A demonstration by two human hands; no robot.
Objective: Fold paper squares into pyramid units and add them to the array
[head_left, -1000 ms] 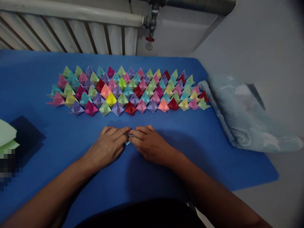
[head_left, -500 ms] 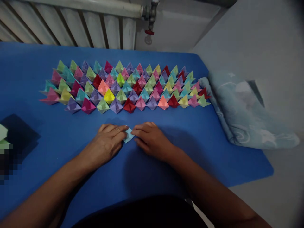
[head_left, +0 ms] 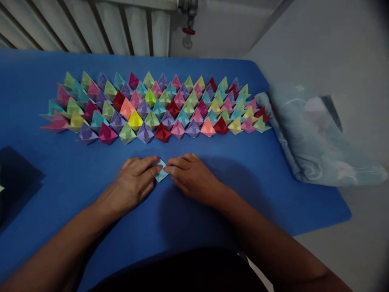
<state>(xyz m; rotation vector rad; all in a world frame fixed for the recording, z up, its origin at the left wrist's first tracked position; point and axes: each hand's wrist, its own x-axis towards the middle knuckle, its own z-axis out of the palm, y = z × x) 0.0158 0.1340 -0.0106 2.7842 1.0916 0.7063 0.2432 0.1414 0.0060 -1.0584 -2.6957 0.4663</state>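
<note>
A small light-blue folded paper (head_left: 161, 173) lies on the blue surface (head_left: 127, 251) between my hands. My left hand (head_left: 135, 178) presses its fingertips on the left side of the paper. At the right corner of the paper, the fingers of my right hand (head_left: 190, 174) are closed together on its edge. Just beyond the hands stand rows of small folded paper boats (head_left: 163, 133) in many colours, several deep, packed close together.
A folded light-blue patterned cloth (head_left: 313, 142) lies at the right edge of the surface. Behind the surface are a white radiator (head_left: 109, 28) and a valve with a red handle (head_left: 189, 31). A dark shadow falls at the far left.
The view has shifted slightly, so the boats sit a little higher. My left fingers have moved a little on the paper, and my right thumb is now closer in against my fingers.
</note>
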